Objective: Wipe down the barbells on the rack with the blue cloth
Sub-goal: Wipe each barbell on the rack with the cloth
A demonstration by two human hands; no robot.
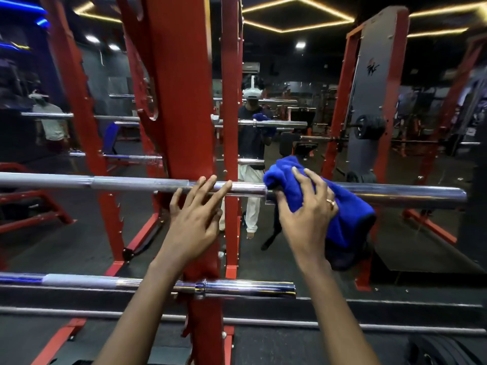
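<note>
Our right hand clutches the plush blue cloth over the chrome barbell on the red steel rack; our left hand, fingers spread, steadies it; we should wrap fully, stroke outward.

Red rack carries upper barbell and lower barbell, both horizontal; farther bars behind are possibly mirror reflections.

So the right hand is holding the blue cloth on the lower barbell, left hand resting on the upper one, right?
No. In the head view the right hand holds the blue cloth on the upper barbell too, beside the left hand.
</note>
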